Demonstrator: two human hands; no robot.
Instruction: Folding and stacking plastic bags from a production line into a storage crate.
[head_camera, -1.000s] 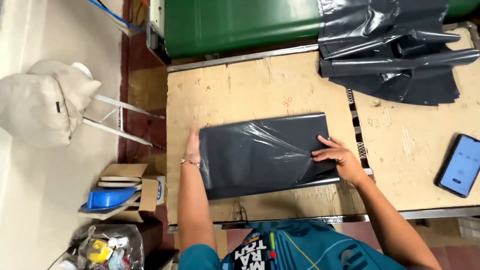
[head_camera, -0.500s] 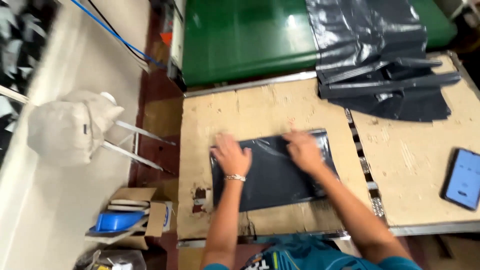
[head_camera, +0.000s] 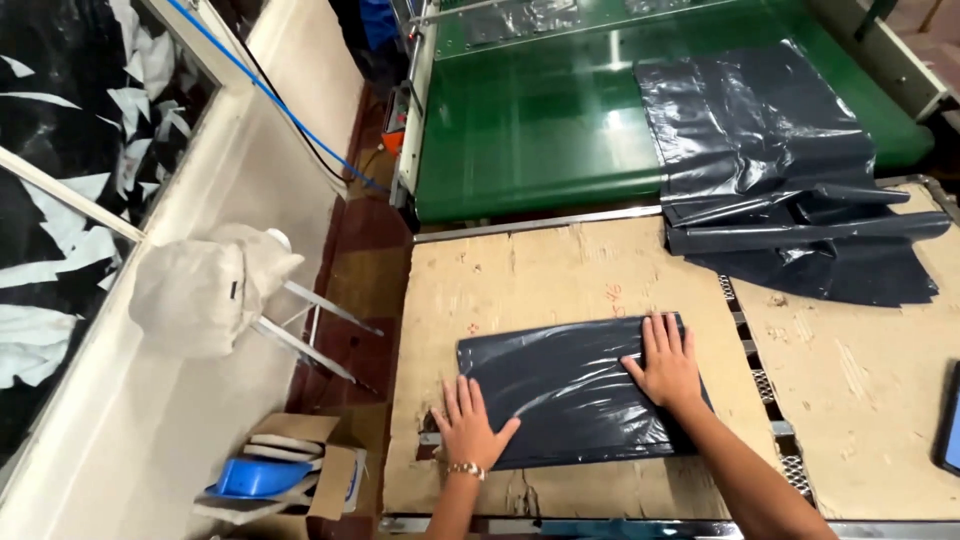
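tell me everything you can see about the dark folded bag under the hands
The folded bag is a dark grey, glossy plastic rectangle with light creases, lying flat on the cardboard-covered table, its long side running left to right. The left hand presses its lower left corner, partly on the cardboard; the right hand lies flat, fingers spread, near its upper right edge.

Two bare forearms are entering the frame from the bottom edge. No sleeves are showing on either arm within the visible area. The left hand (head_camera: 470, 428), at lower centre of the frame, is wearing a thin metallic bracelet or watch band at the wrist, appearing gold and silver in tone. The right hand (head_camera: 668, 366), right of centre, is wearing nothing at the wrist. No gloves or rings are discernible on either hand.
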